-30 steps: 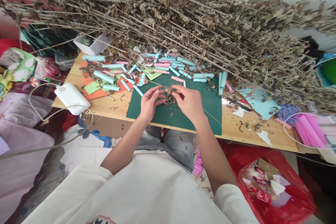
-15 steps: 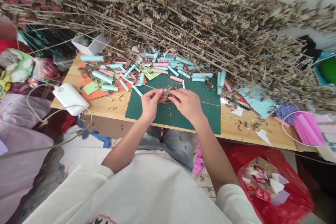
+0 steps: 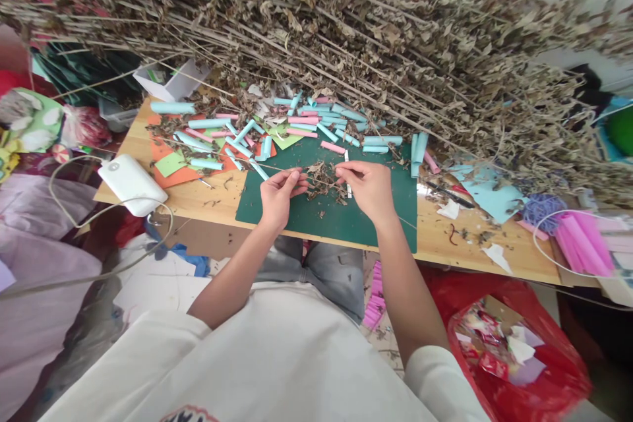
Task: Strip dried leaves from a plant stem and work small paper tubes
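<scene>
A thin dried plant stem with crumpled brown leaves (image 3: pixel 322 179) stretches between my hands above the green cutting mat (image 3: pixel 326 227). Thumb and fingers of my left hand (image 3: pixel 277 198) are pinched on the stem, whose thin end sticks out to the left. On the other side, my right hand (image 3: pixel 370 192) has its fingertips closed on the stem near the leaves; the exact grip is partly hidden. Leaf crumbs lie on the mat below. Beside my right fingers, a narrow white strip (image 3: pixel 349 192) rests on the mat.
Blue paper tubes (image 3: pixel 383 141) and pink paper tubes (image 3: pixel 332 147) lie behind my hands. A large heap of dried stalks (image 3: pixel 316 46) spans the back. A white power bank (image 3: pixel 132 184) with a cable sits left. A red bag (image 3: pixel 564 369) holding wrappers stands below right.
My hands have moved apart, the left slightly left and the right to the right. More of the leafy stem between them now shows.
</scene>
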Tool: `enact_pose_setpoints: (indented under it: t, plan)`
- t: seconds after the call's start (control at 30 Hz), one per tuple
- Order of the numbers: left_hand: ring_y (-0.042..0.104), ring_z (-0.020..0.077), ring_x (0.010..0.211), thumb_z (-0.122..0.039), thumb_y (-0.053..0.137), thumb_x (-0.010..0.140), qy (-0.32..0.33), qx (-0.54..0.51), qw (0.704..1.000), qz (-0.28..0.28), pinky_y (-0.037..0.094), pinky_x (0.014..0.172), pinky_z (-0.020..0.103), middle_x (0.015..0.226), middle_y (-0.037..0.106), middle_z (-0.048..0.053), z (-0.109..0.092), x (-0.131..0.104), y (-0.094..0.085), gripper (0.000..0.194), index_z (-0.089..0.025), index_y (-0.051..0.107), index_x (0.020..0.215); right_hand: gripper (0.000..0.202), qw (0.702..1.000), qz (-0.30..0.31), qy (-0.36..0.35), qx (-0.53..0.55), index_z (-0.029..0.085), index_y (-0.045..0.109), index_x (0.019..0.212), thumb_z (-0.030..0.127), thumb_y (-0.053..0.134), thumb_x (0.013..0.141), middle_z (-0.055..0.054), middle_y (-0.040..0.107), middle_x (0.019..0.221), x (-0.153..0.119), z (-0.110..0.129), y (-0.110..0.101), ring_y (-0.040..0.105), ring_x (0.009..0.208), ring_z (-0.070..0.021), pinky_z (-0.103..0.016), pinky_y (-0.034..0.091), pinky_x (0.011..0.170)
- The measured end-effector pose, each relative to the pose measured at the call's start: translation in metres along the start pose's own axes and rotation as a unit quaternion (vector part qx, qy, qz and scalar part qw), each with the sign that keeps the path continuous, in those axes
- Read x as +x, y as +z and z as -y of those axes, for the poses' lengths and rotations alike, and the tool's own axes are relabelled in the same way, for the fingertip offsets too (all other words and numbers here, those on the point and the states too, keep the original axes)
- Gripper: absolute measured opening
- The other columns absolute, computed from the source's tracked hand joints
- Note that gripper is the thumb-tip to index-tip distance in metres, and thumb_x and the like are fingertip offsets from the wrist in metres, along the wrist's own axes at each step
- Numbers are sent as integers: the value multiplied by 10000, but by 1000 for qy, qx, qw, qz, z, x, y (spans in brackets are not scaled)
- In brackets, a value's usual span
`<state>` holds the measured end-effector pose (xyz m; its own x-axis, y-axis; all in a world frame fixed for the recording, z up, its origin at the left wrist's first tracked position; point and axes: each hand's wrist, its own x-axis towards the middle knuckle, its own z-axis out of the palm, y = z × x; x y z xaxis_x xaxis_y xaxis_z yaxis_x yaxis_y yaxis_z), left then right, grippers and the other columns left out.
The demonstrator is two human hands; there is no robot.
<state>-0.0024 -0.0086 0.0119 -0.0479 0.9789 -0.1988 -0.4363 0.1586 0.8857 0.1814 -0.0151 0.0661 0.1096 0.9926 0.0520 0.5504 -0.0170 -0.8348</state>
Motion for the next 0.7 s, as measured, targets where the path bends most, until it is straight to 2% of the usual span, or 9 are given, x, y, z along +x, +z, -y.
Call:
enact_pose_setpoints:
  t: [0.07, 0.13, 0.23, 0.37, 0.47, 0.6, 0.7]
  plan:
    - [684, 106, 647, -404, 785, 722, -2, 0, 1000, -2, 594, 610, 210, 866, 729, 78, 0, -3, -1, 303, -119, 725, 807, 225, 999, 17, -24, -16, 189, 764, 953, 310, 595, 867, -41, 755, 789, 3, 3, 1, 706, 737, -203, -298, 529, 720]
    - [680, 104, 641, -406, 785, 721, -4, -1, 1000, -3, 593, 606, 209, 851, 726, 72, 0, -5, 0, 305, -122, 728, 817, 247, 996, 39, -64, -45, 192, 753, 1006, 311, 569, 894, -63, 760, 950, 4, 9, 4, 705, 870, -218, -316, 525, 798]
    - [677, 107, 634, -409, 781, 724, -18, 3, 1000, 3, 594, 602, 213, 814, 723, 64, 1, -8, 1, 315, -129, 733, 859, 277, 990, 36, -108, -84, 192, 733, 1063, 328, 536, 925, -82, 728, 1100, -1, 18, 11, 672, 1012, -227, -337, 501, 893]
    - [681, 119, 651, -424, 780, 720, -25, 1, 1000, 2, 595, 603, 223, 817, 725, 66, 3, -8, 6, 342, -131, 726, 887, 251, 986, 60, -120, -102, 212, 717, 1092, 298, 612, 880, -65, 740, 1029, -12, 21, 22, 681, 901, -207, -321, 513, 823]
    - [682, 120, 681, -416, 769, 736, -36, -1, 999, 18, 594, 624, 224, 863, 732, 74, 3, -11, 9, 368, -131, 713, 962, 194, 986, 48, -124, -100, 204, 747, 973, 220, 571, 893, -51, 751, 920, -16, 17, 22, 682, 820, -188, -299, 505, 776]
    - [688, 129, 748, -412, 745, 769, -64, -26, 996, 53, 600, 668, 253, 1036, 727, 84, -3, -16, 2, 515, -191, 613, 1214, 204, 990, 7, -104, -91, 204, 758, 894, 233, 556, 901, -43, 753, 859, -22, 10, 6, 671, 727, -170, -282, 493, 710]
    - [691, 128, 787, -478, 656, 835, -35, -66, 997, 10, 595, 686, 250, 1125, 705, 90, -12, -8, -13, 452, -222, 604, 1203, 201, 992, 13, -84, -96, 208, 761, 881, 248, 565, 889, -38, 753, 830, -29, 4, -10, 661, 688, -168, -276, 477, 654]
